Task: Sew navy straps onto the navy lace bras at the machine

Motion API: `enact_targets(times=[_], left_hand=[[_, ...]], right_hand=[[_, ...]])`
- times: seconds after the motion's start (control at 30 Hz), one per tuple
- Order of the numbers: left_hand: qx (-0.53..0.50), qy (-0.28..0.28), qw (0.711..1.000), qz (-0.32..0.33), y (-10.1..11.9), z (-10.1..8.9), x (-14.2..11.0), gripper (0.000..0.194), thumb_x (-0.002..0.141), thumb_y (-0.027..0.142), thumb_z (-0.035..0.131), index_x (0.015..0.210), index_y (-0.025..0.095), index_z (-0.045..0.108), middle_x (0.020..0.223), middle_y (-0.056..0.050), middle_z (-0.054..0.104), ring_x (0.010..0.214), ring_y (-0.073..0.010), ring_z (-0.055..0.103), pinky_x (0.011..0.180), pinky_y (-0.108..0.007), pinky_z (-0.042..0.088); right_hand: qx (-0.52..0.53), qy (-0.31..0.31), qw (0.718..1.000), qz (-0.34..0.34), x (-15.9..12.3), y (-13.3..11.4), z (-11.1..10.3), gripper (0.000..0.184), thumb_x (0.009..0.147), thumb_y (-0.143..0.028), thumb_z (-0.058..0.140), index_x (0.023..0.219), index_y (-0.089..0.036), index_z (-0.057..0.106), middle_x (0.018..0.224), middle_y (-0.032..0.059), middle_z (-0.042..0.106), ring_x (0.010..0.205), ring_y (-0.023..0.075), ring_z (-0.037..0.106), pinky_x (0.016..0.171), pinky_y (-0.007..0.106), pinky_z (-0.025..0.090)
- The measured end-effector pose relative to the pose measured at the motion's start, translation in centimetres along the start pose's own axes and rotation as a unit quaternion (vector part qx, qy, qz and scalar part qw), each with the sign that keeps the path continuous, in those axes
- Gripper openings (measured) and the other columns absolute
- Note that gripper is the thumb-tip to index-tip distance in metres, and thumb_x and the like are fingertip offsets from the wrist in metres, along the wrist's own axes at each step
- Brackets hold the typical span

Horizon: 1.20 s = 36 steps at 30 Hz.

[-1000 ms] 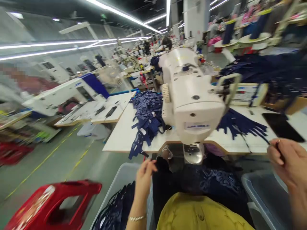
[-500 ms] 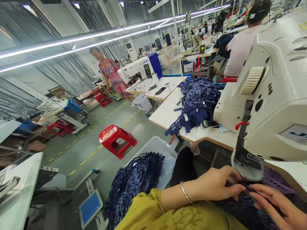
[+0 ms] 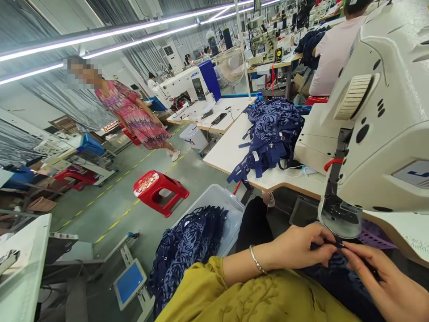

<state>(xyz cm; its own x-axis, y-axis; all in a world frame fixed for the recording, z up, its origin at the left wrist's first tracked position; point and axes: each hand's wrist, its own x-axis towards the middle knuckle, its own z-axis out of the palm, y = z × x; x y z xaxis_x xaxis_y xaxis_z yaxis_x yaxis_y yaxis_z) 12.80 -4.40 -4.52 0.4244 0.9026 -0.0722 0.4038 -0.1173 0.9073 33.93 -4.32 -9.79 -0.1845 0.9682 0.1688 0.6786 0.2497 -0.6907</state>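
Just below the sewing machine's head [image 3: 340,219], my left hand [image 3: 306,246] pinches the dark navy strap of a garment between thumb and fingers. My right hand [image 3: 378,273] is closed on the same strap a little to the right, fingertips almost meeting the left ones. The rest of that navy patterned garment [image 3: 351,286] hangs into my lap, partly hidden by my hands and sleeve. Both hands are apart from the white sewing machine [image 3: 378,134].
A pile of navy strapped garments [image 3: 273,129] lies on the white table [image 3: 221,154]. More navy garments [image 3: 191,246] fill a clear plastic bin [image 3: 234,214] at my left. Beyond are a red stool [image 3: 161,192], a walking person [image 3: 134,112] and a seated person [image 3: 331,53].
The person in the patterned dress has walked nearer along the aisle, towards the left of the view. My view has shifted slightly; both hands keep their pinch on the strap.
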Motion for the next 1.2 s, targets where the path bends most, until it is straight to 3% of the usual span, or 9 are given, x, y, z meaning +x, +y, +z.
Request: enact_targets(times=[0.13, 0.27, 0.37, 0.53, 0.63, 0.77, 0.93, 1.03, 1.2], left_hand=[[0.014, -0.001, 1.000, 0.005, -0.4, 0.3, 0.2, 0.022, 0.089, 0.025, 0.052, 0.110, 0.019, 0.055, 0.067, 0.005, 0.064, 0.061, -0.0070, 0.057, 0.063, -0.015, 0.044], [0.076, 0.038, 0.996, -0.003, -0.9, 0.7, 0.4, 0.017, 0.087, 0.028, 0.054, 0.100, 0.019, 0.060, 0.071, 0.004, 0.063, 0.063, -0.0072, 0.057, 0.061, -0.015, 0.042], [0.115, 0.068, 0.991, 0.000, -1.0, 1.0, 0.4, 0.017, 0.090, 0.027, 0.051, 0.101, 0.019, 0.061, 0.076, 0.001, 0.065, 0.066, -0.0090, 0.059, 0.063, -0.017, 0.044], [0.174, 0.049, 0.977, 0.115, -1.0, 0.5, 0.4, 0.023, 0.097, 0.024, 0.040, 0.102, 0.019, 0.062, 0.081, -0.003, 0.068, 0.075, -0.0122, 0.061, 0.072, -0.023, 0.048], [0.199, 0.033, 0.966, 0.160, -0.8, 0.3, 0.6, 0.025, 0.098, 0.022, 0.037, 0.098, 0.019, 0.062, 0.077, -0.002, 0.066, 0.072, -0.0122, 0.060, 0.070, -0.023, 0.048], [0.192, 0.011, 0.970, 0.147, -0.1, 0.5, 0.8, 0.021, 0.097, 0.020, 0.039, 0.095, 0.019, 0.060, 0.079, -0.002, 0.066, 0.074, -0.0127, 0.062, 0.069, -0.022, 0.047], [0.100, -0.035, 0.992, 0.069, 0.8, 0.5, 1.1, 0.013, 0.092, 0.018, 0.045, 0.097, 0.019, 0.057, 0.078, 0.002, 0.066, 0.063, -0.0081, 0.058, 0.059, -0.017, 0.042], [0.068, -0.045, 0.992, 0.096, 0.6, 0.4, 1.1, 0.012, 0.091, 0.018, 0.050, 0.096, 0.019, 0.060, 0.086, -0.001, 0.066, 0.073, -0.0095, 0.061, 0.068, -0.019, 0.047], [0.022, -0.022, 0.983, 0.181, -0.1, 0.2, 1.0, 0.009, 0.089, 0.021, 0.059, 0.095, 0.018, 0.065, 0.129, -0.011, 0.056, 0.097, -0.0136, 0.063, 0.090, -0.029, 0.049]], right_hand=[[0.027, -0.046, 0.997, -0.057, 0.4, -1.3, -0.5, 0.046, 0.084, -0.068, 0.045, 0.096, -0.029, 0.067, 0.087, 0.0026, 0.077, 0.069, 0.0211, 0.074, 0.057, 0.026, 0.059], [0.049, -0.037, 0.998, -0.022, 0.3, -2.7, -0.5, 0.041, 0.085, -0.063, 0.048, 0.091, -0.028, 0.067, 0.080, 0.0016, 0.075, 0.059, 0.0188, 0.071, 0.056, 0.027, 0.058], [0.093, -0.074, 0.993, 0.010, 0.2, -3.7, -0.6, 0.033, 0.088, -0.054, 0.049, 0.093, -0.027, 0.067, 0.079, 0.0020, 0.074, 0.062, 0.0179, 0.069, 0.062, 0.028, 0.057], [0.262, -0.171, 0.941, 0.129, 0.6, -4.2, -1.5, 0.033, 0.095, -0.049, 0.042, 0.102, -0.021, 0.057, 0.068, 0.0013, 0.070, 0.050, 0.0126, 0.058, 0.048, 0.024, 0.047], [0.305, -0.190, 0.923, 0.141, 0.9, -4.2, -2.0, 0.030, 0.095, -0.047, 0.044, 0.106, -0.021, 0.053, 0.071, 0.0005, 0.071, 0.048, 0.0110, 0.057, 0.047, 0.023, 0.046], [0.230, -0.178, 0.950, 0.111, 1.0, -4.5, -2.3, 0.016, 0.093, -0.036, 0.046, 0.093, -0.024, 0.057, 0.067, -0.0029, 0.070, 0.055, 0.0117, 0.063, 0.053, 0.022, 0.046], [0.201, -0.091, 0.965, 0.140, 1.2, -4.8, -1.8, 0.008, 0.089, -0.030, 0.047, 0.087, -0.025, 0.053, 0.053, -0.0065, 0.064, 0.051, 0.0131, 0.064, 0.054, 0.024, 0.047], [0.278, -0.110, 0.937, 0.180, 1.5, -4.5, -1.5, 0.013, 0.091, -0.036, 0.045, 0.090, -0.024, 0.049, 0.049, -0.0078, 0.059, 0.041, 0.0113, 0.059, 0.043, 0.020, 0.040], [0.379, -0.204, 0.881, 0.196, 2.0, -4.2, -1.7, 0.027, 0.094, -0.048, 0.042, 0.096, -0.022, 0.046, 0.055, -0.0077, 0.054, 0.038, 0.0084, 0.050, 0.035, 0.017, 0.033]])
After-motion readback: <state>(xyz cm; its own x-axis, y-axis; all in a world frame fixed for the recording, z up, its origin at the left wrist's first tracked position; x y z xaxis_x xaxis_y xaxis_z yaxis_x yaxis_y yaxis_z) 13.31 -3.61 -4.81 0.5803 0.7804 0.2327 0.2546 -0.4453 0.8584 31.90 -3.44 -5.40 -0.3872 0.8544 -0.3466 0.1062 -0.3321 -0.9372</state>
